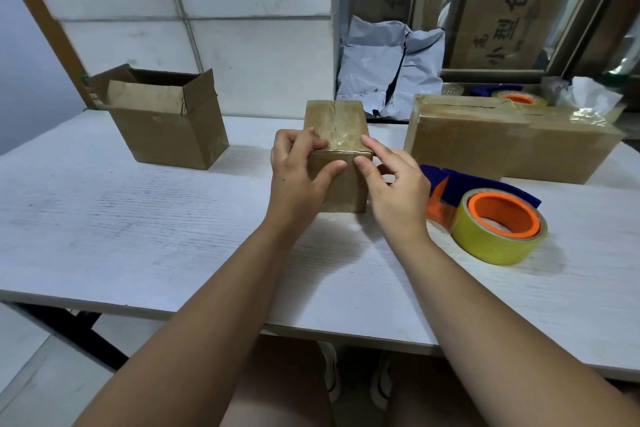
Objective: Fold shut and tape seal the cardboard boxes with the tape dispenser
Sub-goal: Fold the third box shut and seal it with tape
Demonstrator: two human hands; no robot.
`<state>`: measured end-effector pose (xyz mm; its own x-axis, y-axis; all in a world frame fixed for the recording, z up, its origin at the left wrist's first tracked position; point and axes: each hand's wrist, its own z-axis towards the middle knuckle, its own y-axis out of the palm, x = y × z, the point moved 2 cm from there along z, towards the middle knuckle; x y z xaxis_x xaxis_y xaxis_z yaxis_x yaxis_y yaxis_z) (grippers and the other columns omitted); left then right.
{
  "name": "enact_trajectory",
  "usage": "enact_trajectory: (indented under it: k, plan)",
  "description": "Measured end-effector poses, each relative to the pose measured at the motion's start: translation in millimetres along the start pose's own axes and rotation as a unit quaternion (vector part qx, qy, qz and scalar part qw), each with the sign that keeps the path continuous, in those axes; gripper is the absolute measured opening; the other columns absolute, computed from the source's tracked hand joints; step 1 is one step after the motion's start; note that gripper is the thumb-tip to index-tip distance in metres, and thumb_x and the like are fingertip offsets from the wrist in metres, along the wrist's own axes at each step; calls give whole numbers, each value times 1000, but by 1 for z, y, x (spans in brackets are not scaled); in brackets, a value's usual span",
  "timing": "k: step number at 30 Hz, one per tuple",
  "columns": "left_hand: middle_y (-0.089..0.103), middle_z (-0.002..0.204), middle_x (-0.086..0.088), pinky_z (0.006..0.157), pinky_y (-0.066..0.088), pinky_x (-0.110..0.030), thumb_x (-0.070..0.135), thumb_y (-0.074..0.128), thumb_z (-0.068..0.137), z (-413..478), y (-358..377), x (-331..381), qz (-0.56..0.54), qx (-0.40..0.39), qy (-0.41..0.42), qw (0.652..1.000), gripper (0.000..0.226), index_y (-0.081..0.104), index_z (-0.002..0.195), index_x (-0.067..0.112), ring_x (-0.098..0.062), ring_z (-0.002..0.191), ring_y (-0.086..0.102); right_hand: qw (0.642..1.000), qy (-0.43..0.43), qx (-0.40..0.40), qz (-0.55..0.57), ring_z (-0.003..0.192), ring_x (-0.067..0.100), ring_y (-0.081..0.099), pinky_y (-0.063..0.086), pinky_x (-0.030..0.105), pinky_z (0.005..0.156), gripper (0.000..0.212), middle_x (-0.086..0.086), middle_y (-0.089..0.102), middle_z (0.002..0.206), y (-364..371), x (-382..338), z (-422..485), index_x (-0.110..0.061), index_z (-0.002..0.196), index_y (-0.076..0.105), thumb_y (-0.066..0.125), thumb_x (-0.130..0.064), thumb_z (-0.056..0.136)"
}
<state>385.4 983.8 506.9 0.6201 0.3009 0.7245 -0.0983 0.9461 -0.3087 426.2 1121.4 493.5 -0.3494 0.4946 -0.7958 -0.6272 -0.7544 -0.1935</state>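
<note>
Head view: small box (343, 187) at centre, top seam taped, gripped at near edge by left hand (298, 166), tape end pressed down by straight forefinger and thumb of right hand (394, 184). Tape dispenser (498, 225) idle alongside (untouched); 1 open box (166, 121) far left, unsealed.

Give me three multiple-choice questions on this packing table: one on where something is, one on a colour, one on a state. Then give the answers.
1. Where does the nearer tape dispenser lie?
A. On the table, right of the small box
B. On top of the small box
C. On the floor

2. What colour is its roll's core?
A. Green
B. Orange
C. White

3. What state is the left box in?
A. Taped shut
B. Flaps open
C. Crushed flat

Answers:
1 A, it rests on the table by the right hand.
2 B, the inner ring is orange.
3 B, its flaps stand up.
</note>
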Motion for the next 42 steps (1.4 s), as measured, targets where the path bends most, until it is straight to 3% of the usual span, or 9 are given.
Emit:
enact_trajectory:
  k: [7,14,18,22,26,30,33,37,42]
  plan:
    - [41,104,16,100,40,-24,26,55,88,2,-3,-6,-25,-8,19,999,12,58,99,21,-6,121,46,1000,-5,5,1,80,1,54,43,13,76,27,1,64,95,-1,2,0,-24,117,68,59,-29,93]
    - [48,101,14,95,41,-16,18,49,92,8,-5,-10,-37,-12,32,999,20,66,100,10,10,111,48,1000,2,15,1,75,1,52,39,10,75,25,-6,56,83,0,1,3,-23,116,68,58,-26,94]
    - [56,107,6,92,36,-10,9,39,98,2,-8,-8,-31,15,45,998,29,63,113,12,8,104,50,1000,6,7,18,76,12,58,47,24,80,25,-4,56,82,0,0,1,-25,117,67,57,-26,94]
    - [62,104,7,91,45,-22,8,37,99,1,-10,-5,-25,39,47,998,28,60,113,15,-1,101,58,999,14,9,32,54,4,56,49,24,74,23,-10,52,80,-1,-1,2,-26,114,68,56,-21,95]
    - [69,105,4,76,51,-27,18,34,98,-1,-17,-1,-101,135,-5,986,18,45,109,27,-4,88,64,998,33,5,50,53,5,57,54,33,72,23,-13,57,89,-2,-3,-1,-27,114,67,55,-19,96]
    - [56,129,0,90,42,-16,20,39,96,7,-25,-8,-122,183,-32,975,24,43,120,21,-1,118,51,998,25,-12,61,71,21,62,54,48,70,23,-13,63,90,-1,-5,-2,-31,109,69,53,-30,93]
    - [44,141,1,104,31,-15,31,38,99,13,-35,-17,-141,203,-111,963,39,40,136,17,-5,131,38,997,24,-40,66,76,15,61,54,46,72,27,-15,64,93,2,-8,-4,-36,106,67,49,-47,88]
    - [41,145,7,99,33,-8,28,42,101,16,-39,-21,-178,181,-167,953,43,36,143,18,1,129,38,996,21,-70,58,68,9,54,50,29,71,30,-9,63,100,2,-13,-4,-38,105,62,51,-55,83]
    - [58,126,0,94,43,-17,18,52,95,18,-43,-30,-162,182,-189,951,24,61,116,23,-4,111,55,995,36,-77,44,76,7,55,47,21,72,35,-16,56,109,4,-10,-7,-35,125,54,59,-34,91]
